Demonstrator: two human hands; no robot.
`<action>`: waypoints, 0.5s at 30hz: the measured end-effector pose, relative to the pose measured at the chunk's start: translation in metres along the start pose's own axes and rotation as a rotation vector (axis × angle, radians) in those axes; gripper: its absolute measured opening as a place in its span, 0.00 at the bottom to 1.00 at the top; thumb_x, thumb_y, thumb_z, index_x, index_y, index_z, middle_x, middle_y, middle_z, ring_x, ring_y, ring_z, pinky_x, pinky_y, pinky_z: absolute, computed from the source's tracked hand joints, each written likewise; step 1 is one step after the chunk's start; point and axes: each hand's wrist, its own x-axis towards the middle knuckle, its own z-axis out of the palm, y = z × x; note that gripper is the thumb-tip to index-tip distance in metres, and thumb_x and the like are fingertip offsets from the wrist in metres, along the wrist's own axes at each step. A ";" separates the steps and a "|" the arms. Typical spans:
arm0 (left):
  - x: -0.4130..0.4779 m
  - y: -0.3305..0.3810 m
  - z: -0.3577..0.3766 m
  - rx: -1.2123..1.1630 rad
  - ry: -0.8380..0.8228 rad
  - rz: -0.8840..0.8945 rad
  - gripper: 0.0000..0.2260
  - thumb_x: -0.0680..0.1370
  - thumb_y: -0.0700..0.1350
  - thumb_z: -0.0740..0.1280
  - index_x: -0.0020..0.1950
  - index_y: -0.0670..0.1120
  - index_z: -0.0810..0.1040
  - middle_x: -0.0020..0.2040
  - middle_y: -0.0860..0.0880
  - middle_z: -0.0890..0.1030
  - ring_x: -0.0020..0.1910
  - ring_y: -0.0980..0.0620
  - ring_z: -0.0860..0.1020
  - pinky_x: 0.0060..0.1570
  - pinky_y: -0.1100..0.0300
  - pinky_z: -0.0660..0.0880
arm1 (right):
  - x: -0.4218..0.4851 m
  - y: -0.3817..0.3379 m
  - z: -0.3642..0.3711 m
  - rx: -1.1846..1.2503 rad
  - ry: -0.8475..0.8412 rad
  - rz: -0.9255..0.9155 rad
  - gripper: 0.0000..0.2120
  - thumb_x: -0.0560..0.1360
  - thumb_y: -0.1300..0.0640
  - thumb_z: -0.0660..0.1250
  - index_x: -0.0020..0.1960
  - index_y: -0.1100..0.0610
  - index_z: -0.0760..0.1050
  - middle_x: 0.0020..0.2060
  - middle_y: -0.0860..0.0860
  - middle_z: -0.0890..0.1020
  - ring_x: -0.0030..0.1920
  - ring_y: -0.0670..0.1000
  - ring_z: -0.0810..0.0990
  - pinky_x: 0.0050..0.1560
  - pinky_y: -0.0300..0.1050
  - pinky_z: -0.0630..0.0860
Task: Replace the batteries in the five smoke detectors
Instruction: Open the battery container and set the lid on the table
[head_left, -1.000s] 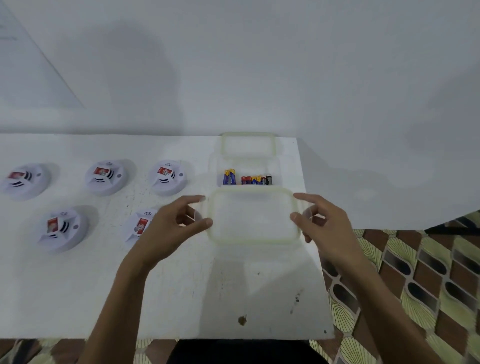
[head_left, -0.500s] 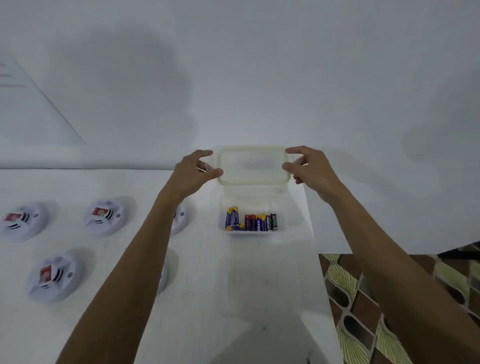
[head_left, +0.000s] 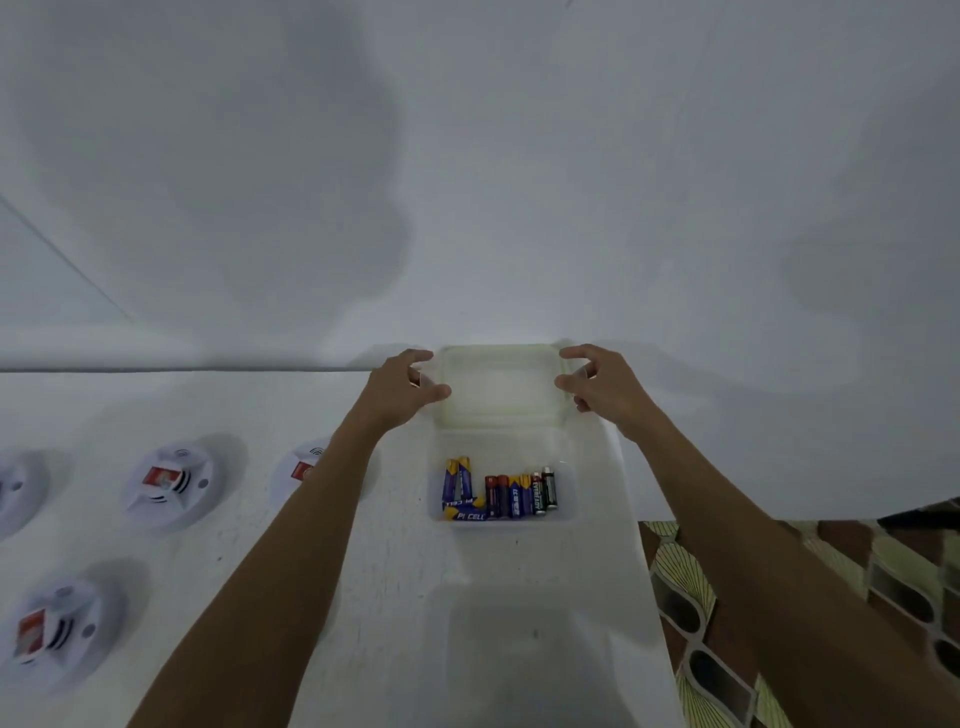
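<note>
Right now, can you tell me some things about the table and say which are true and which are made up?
1. The left hand and right hand hold the lid. True.
2. The lid covers the box. False: the box is open, the lid beyond it.
3. Batteries lie in the box. True.
4. The detectors sit right of the box. False: they sit left of it.

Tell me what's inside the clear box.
Loose batteries lie along the near wall of the box: blue-yellow, red, black. Its far half looks bare. Anything under the batteries is covered.
</note>
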 end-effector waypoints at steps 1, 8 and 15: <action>-0.001 -0.003 0.003 0.036 -0.005 -0.006 0.27 0.71 0.51 0.74 0.68 0.50 0.70 0.50 0.49 0.78 0.50 0.50 0.76 0.47 0.61 0.71 | 0.001 0.004 0.003 -0.038 -0.002 0.003 0.20 0.75 0.58 0.71 0.66 0.56 0.74 0.40 0.55 0.79 0.35 0.51 0.77 0.38 0.42 0.76; -0.001 -0.012 0.010 0.215 0.018 0.019 0.28 0.72 0.53 0.72 0.70 0.50 0.68 0.51 0.47 0.76 0.50 0.50 0.75 0.48 0.60 0.69 | -0.002 0.018 0.019 -0.395 0.073 -0.053 0.23 0.75 0.49 0.69 0.69 0.47 0.71 0.59 0.54 0.72 0.54 0.50 0.74 0.55 0.45 0.70; -0.020 -0.014 0.006 0.264 0.086 0.041 0.26 0.75 0.54 0.69 0.69 0.48 0.68 0.58 0.43 0.75 0.46 0.49 0.76 0.50 0.55 0.73 | -0.026 0.012 0.017 -0.361 0.200 -0.118 0.19 0.77 0.51 0.66 0.68 0.50 0.71 0.60 0.56 0.72 0.53 0.52 0.77 0.49 0.40 0.68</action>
